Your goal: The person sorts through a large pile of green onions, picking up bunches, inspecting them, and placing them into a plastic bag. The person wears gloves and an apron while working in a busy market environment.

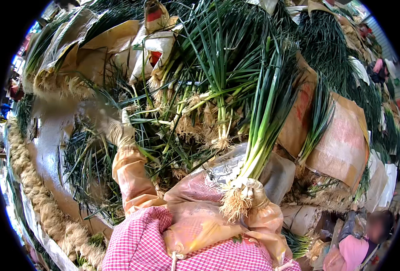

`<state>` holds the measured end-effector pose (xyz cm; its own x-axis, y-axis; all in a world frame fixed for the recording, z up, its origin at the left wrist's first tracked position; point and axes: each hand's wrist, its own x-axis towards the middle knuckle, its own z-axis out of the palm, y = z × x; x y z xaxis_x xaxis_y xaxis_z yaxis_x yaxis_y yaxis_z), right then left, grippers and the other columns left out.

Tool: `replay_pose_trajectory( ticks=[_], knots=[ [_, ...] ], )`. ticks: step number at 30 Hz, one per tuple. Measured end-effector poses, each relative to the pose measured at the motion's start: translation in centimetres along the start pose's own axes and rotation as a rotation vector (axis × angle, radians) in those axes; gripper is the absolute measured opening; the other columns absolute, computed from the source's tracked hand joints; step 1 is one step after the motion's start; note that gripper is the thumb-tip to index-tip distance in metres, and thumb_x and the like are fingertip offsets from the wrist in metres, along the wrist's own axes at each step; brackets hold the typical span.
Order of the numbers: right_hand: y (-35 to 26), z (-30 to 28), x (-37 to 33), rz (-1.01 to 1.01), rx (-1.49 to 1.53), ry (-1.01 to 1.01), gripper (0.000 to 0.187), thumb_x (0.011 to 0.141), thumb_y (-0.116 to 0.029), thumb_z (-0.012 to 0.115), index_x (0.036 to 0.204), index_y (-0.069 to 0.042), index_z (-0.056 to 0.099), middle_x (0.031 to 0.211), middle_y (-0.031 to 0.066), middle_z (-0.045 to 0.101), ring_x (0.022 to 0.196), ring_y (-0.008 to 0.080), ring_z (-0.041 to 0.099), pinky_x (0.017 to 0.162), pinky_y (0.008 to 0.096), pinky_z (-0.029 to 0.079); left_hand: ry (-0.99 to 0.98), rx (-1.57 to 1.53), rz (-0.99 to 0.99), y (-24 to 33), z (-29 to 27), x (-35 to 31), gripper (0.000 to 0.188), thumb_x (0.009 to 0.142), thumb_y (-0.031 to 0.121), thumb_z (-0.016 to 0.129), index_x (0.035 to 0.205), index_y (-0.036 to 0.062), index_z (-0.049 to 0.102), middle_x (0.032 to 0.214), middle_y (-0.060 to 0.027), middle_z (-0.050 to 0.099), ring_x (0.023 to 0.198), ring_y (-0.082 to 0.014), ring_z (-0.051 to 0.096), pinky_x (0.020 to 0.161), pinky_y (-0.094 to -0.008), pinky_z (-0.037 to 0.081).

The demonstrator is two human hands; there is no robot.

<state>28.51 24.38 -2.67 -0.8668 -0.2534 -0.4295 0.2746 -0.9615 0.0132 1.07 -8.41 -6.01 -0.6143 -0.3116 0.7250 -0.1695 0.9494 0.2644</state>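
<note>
My right hand [255,189], in a pale glove, is closed round the white lower ends of a bunch of green onions [264,140]. Its long green leaves point up and away, and the tan roots hang over my lap. On the left, my gloved left hand [120,132] reaches into loose green onions [94,158]. Blur smears its fingers, so their grip does not show. A pale stalk end [126,116] stands beside it. Ahead of both hands lies a heap of green onions [209,113] with tangled roots. Translucent covers sheathe my forearms above pink checked cloth.
Big stacks of green onions [324,45] rise at the back, partly under brown sacking [339,140]. A long row of bundles with roots outward [39,176] curves along the left. At the lower right sits another person in pink [355,246].
</note>
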Motion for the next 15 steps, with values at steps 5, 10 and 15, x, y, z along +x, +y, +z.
replay_pose_trajectory(
  ticks=[5,10,15],
  knots=[
    [0.8,1.9,0.8,-0.123,-0.086,-0.013,0.054,0.071,-0.003,0.066,0.12,-0.009,0.043,0.095,0.0059,0.051,0.087,0.0193,0.054,0.086,0.0405,0.045,-0.901,-0.618,-0.094,12.1,-3.4,-7.0,0.026,0.077,0.02,0.071,0.099,0.0116,0.06,0.084,-0.0079,0.062,0.075,-0.0187,0.06,0.069,-0.0325,0.05],
    [1.0,2.2,0.6,-0.124,-0.082,-0.062,0.054,0.069,-0.003,0.066,0.118,-0.008,0.043,0.094,0.0066,0.05,0.087,0.0215,0.053,0.09,0.0406,0.043,-1.212,-0.601,0.211,18.3,-1.4,-15.3,0.033,0.075,0.022,0.072,0.097,0.004,0.055,0.079,-0.0116,0.061,0.071,-0.0239,0.059,0.068,-0.0353,0.05],
    [0.6,1.3,0.0,-0.298,-0.091,-0.06,0.052,0.069,-0.001,0.065,0.117,-0.009,0.046,0.103,0.0056,0.053,0.1,0.0233,0.051,0.1,0.0382,0.036,-1.524,-1.42,-0.68,18.6,-4.4,-11.2,0.016,0.083,0.007,0.062,0.096,0.0022,0.054,0.076,-0.0063,0.059,0.062,-0.0093,0.055,0.05,-0.023,0.046]
  ],
)
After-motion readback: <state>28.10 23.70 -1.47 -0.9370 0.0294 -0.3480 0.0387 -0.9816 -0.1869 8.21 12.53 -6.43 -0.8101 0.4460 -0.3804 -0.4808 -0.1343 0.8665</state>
